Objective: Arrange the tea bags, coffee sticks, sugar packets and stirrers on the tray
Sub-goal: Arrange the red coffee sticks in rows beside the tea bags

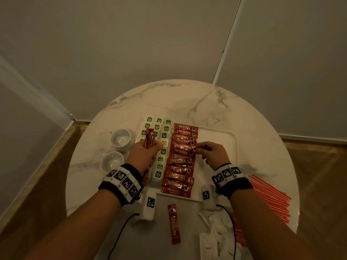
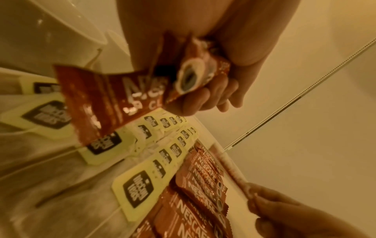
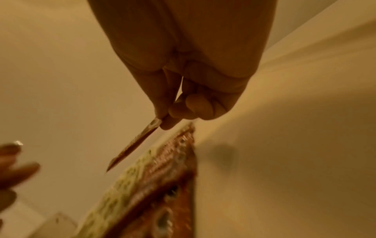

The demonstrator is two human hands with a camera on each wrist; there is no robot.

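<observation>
Here right hand (image 1: 210,152) pinches one Nescafé stick (image 1: 185,147) above the row; left hand (image 1: 145,153) clasps spare sticks (image 1: 149,137). Careless lowering could skew neighbouring sachets.

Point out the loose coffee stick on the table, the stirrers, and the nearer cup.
loose coffee stick (image 1: 174,224), head view, middle of wrapper
stirrers (image 1: 270,197), head view, middle of bundle
nearer cup (image 1: 112,161), head view, inside bowl
</observation>
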